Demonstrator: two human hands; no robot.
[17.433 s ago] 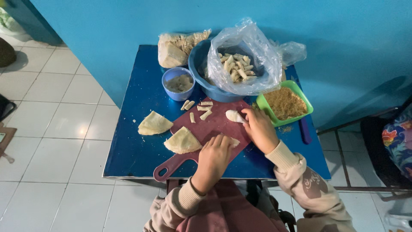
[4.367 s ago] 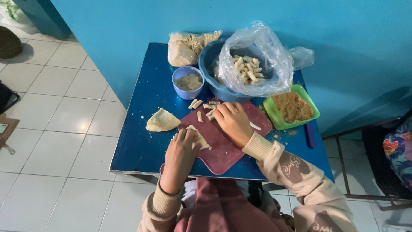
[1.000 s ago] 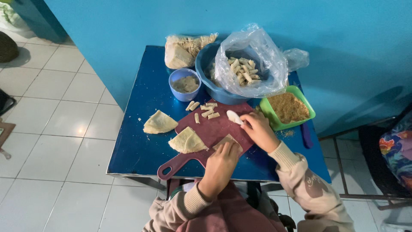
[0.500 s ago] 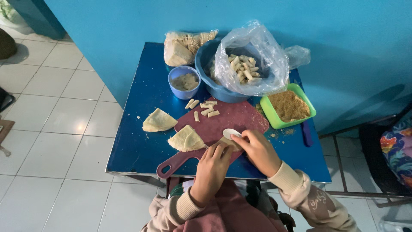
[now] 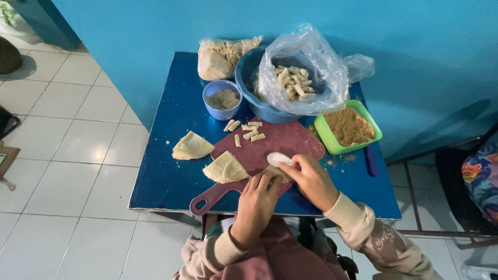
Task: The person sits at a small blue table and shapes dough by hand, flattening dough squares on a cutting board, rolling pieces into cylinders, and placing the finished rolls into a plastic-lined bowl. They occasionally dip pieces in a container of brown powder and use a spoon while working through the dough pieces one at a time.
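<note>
White spoon (image 5: pixel 278 158) between right-hand fingers (image 5: pixel 295 165) (touching)

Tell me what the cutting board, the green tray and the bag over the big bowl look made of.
Cutting board: probably plastic, matte maroon, moulded in one piece with its handle.
Green tray: likely plastic, bright even colour, thin smooth rim.
Bag: thin clear plastic film, crinkled and glossy, with the pale rolls visible through it.

Green tray (image 5: pixel 332 139) of crumbs, small blue cup (image 5: pixel 222 99), bagged wrappers (image 5: pixel 220 58), white floor tiles (image 5: pixel 78 150).
</note>
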